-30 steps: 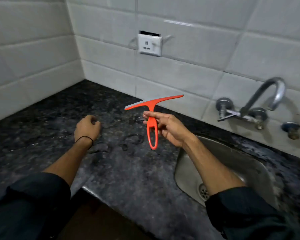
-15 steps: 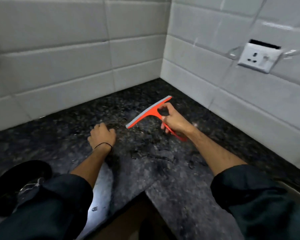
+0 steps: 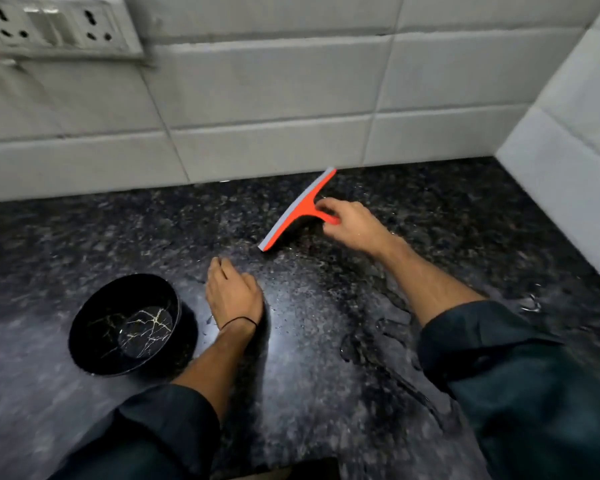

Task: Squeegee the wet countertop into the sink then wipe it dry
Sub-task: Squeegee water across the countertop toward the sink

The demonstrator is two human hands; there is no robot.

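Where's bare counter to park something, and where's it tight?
Free: the countertop strip between the tiled wall and the black bowl, and the near-left patch in front of that bowl. Wet but bare: between the two forearms. Crowded: the middle, where the left hand rests flat beside the bowl and the right hand holds the squeegee.

- The countertop [image 3: 326, 341] looks like polished dark speckled stone, glossy and wet.
- The squeegee [image 3: 300, 209] is smooth orange plastic with a matt grey rubbery blade.
- The bowl [image 3: 129, 323] is glossy black, gold-veined like marble.
- The wall tiles [image 3: 274, 98] are smooth, pale, faintly sheened.
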